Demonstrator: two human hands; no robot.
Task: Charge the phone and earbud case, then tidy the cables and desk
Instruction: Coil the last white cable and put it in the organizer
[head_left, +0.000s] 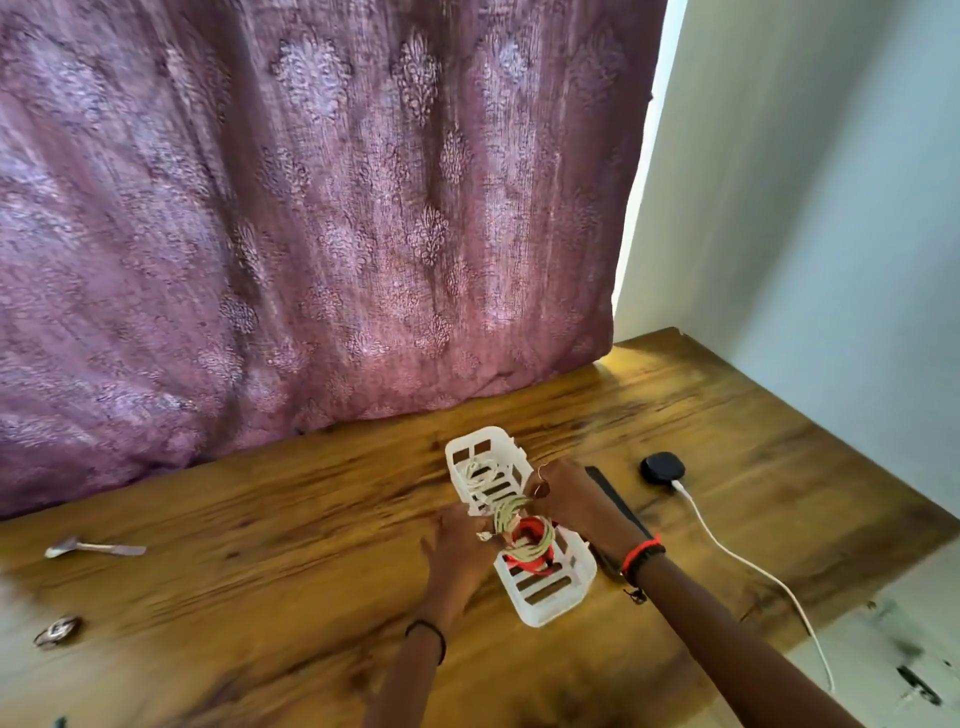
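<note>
A heavy purple curtain (311, 208) with a pale floral pattern hangs in front of me, its hem resting on the back of my wooden desk (260, 519). The desk top is golden brown with dark grain. To my right stands a plain pale wall (831, 208). A narrow strip of daylight (670, 78) shows between curtain and wall. Past the desk's right edge lies a pale floor (883, 649) with dark marks.

Black earbud case (662, 467) with white cable (727, 551) attached; coiled cables (535, 552) inside white basket (545, 614).
</note>
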